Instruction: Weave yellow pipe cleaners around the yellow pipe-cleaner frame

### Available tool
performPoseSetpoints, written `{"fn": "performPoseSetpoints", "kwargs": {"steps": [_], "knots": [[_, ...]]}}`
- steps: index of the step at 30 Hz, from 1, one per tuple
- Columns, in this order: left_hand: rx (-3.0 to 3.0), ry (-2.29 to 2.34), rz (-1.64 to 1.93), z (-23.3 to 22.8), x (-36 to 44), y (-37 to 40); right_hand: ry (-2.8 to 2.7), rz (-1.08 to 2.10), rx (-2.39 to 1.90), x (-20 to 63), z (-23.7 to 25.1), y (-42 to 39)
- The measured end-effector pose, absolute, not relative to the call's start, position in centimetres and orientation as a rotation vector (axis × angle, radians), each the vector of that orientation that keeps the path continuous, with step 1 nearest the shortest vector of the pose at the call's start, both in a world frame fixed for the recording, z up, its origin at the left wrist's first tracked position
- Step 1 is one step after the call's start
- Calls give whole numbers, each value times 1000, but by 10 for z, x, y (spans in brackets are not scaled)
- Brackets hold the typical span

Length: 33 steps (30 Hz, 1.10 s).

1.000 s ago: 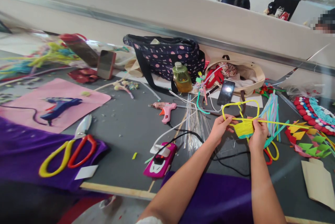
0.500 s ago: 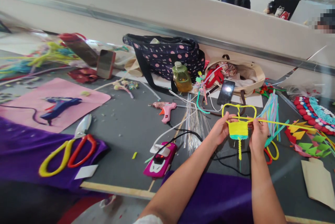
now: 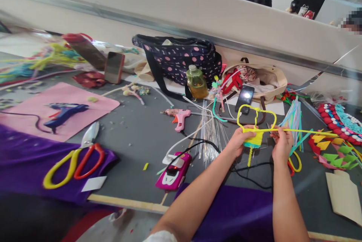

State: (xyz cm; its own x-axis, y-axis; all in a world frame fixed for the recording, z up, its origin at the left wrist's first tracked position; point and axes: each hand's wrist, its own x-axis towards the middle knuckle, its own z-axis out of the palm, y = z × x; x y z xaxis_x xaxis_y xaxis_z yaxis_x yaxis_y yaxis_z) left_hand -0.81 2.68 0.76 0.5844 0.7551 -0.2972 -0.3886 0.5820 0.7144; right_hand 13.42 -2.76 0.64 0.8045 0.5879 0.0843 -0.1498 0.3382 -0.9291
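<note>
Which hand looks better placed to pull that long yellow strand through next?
Probably the right hand: it pinches the yellow strand trailing off to the right. The left hand is busy gripping the woven piece, steadying it.

we see polka-dot bag (image 3: 181, 60) by wall | oil bottle (image 3: 196, 82) just in front of it | pink glue gun (image 3: 179, 116) mid tabletop (image 3: 135, 140) | blue glue gun (image 3: 63, 111) on pink sheet (image 3: 56, 111) | scissors (image 3: 75, 157) on purple cloth (image 3: 25, 166)

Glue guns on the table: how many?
2. A blue glue gun lies on the pink mat at left; a pink glue gun lies mid-table. Clutter may hide more.
</note>
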Motion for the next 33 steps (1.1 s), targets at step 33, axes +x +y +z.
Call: {"fn": "performPoseSetpoints", "kwargs": {"steps": [33], "knots": [[824,749,768,11,-5,20,-333,491,-1154,145,8,-29]]}}
